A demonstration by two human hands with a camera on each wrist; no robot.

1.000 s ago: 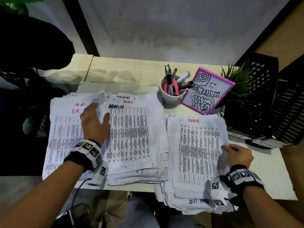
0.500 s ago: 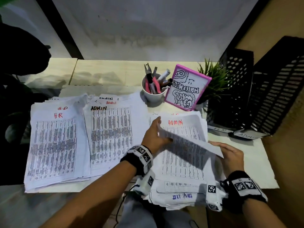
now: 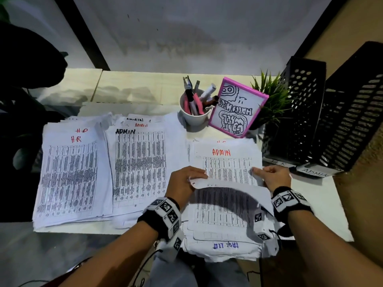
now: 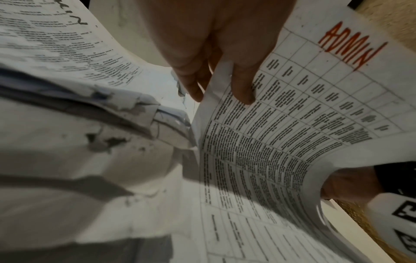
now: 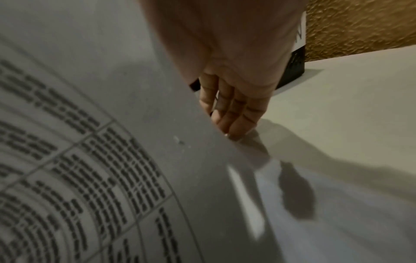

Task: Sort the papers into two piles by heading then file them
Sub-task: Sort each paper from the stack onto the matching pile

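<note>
Three paper piles lie on the table in the head view: an HR pile [image 3: 70, 175] at left, an ADMIN pile [image 3: 141, 166] in the middle, and a mixed stack [image 3: 228, 220] at right near the front edge. Over that stack both hands hold one sheet headed ADMIN in red [image 3: 228, 164], lifted and bowed. My left hand [image 3: 186, 179] pinches its left edge, with thumb and fingers [image 4: 243, 92] on either side of the paper. My right hand [image 3: 273, 177] grips its right edge, fingers [image 5: 231, 115] under it.
Two black perforated file trays [image 3: 300, 112] [image 3: 352, 121] stand at the right, labelled HR [image 3: 277, 162] and ADMIN [image 3: 313, 172]. Behind the piles are a white cup of pens [image 3: 194, 112], a pink-framed drawing [image 3: 236, 108] and a small plant [image 3: 273, 100]. Bare table [image 3: 319, 204] shows at right.
My left hand left the middle ADMIN pile and crossed to the right stack. Both hands took hold of the top ADMIN sheet and raised it off the stack.
</note>
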